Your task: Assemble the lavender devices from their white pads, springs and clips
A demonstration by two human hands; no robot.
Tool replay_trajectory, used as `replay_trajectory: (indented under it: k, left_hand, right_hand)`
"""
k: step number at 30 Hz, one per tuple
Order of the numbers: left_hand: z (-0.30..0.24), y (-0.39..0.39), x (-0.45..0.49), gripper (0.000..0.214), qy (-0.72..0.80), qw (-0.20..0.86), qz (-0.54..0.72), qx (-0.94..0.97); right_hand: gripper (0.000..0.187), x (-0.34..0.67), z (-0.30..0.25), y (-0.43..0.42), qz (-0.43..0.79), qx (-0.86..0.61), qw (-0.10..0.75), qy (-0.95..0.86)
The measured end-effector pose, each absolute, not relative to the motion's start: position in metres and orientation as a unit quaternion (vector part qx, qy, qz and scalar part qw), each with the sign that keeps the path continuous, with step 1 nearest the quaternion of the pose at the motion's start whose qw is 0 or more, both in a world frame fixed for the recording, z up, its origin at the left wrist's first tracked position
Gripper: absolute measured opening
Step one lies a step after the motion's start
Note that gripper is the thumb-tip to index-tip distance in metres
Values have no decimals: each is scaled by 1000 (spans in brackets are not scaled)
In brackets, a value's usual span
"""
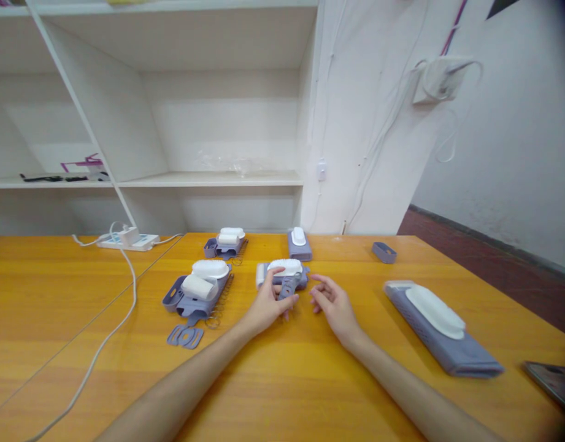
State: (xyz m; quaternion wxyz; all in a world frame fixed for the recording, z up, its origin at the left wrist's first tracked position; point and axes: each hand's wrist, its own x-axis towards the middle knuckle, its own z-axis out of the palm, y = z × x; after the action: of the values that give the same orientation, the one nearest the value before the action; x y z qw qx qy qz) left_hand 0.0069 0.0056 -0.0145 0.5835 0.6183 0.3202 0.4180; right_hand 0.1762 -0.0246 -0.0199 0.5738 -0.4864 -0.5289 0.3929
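Note:
My left hand (269, 302) is closed on a small grey-purple plastic piece with cut-outs (289, 285), held between thumb and fingers above the table. To its right, my right hand (334, 305) is open, its fingers loosely bent and apart from the piece, with nothing visible in them. Just behind the left hand lies a grey-purple holder with a white oval part (286, 266) on top, partly hidden by the hand. On the left of the table, a flat grey-purple plate with cut-outs (185, 336) lies in front of a bigger holder set (202, 294).
Another holder set (227, 241) and a holder with a white cap (299, 244) stand farther back. At right are a long holder (441, 331), a small grey-purple cup (384, 252) and a phone-like dark object (551, 380). A white cable (134, 288) runs from a power strip (130, 239).

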Motion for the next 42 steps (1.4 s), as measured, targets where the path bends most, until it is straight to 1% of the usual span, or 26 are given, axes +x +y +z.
replay_trajectory:
  k: [2, 4, 6, 7, 8, 10, 16, 20, 22, 25, 29, 33, 35, 37, 39, 42]
  left_hand:
    - [-14, 5, 6, 65, 321, 577, 421, 622]
    - [-14, 6, 6, 58, 325, 575, 416, 625]
    - [-14, 6, 6, 49, 333, 573, 410, 627]
    - [-13, 6, 5, 45, 337, 569, 407, 629]
    - [-13, 6, 5, 42, 342, 565, 404, 633]
    - [-12, 6, 4, 38, 347, 558, 398, 640]
    - [-12, 6, 4, 37, 328, 574, 392, 640]
    - [-17, 6, 5, 37, 332, 581, 412, 618]
    - [-18, 7, 5, 36, 335, 581, 411, 617]
    - [-18, 6, 5, 34, 335, 576, 411, 622]
    - [-19, 7, 4, 34, 336, 570, 413, 625]
    - [-19, 6, 4, 34, 340, 572, 413, 621]
    - [-18, 6, 4, 34, 341, 573, 415, 619]
    - [-18, 6, 4, 33, 343, 569, 415, 622]
    - [-18, 7, 4, 32, 347, 558, 411, 632]
    - [-20, 10, 5, 33, 348, 547, 406, 644]
  right_hand:
    - [36, 181, -20, -21, 309, -521, 585, -539]
    - [35, 189, -19, -14, 211, -559, 582, -552]
    - [35, 202, -16, -3, 124, -597, 552, -569]
    - [35, 210, -15, 4, 76, -618, 523, -582]
    - [36, 218, -12, 12, 28, -646, 473, -598]
    - [38, 236, -6, 28, -69, -723, 317, -610]
    - [43, 296, 15, 70, -108, -799, 197, -558]
    - [46, 328, 11, 84, -111, -834, 130, -525]
    - [43, 337, 5, 88, -95, -852, 106, -504]
    - [39, 342, 0, 90, -91, -862, 86, -492]
    - [34, 336, -1, 89, -132, -829, 66, -539]
    - [28, 323, 0, 83, -160, -808, 72, -563]
    - [31, 319, 1, 80, -186, -803, 85, -559]
    - [40, 318, 1, 80, -210, -809, 105, -539]
    - [47, 322, 2, 82, -177, -832, 127, -510]
    - [43, 331, 3, 84, -71, -860, 153, -481]
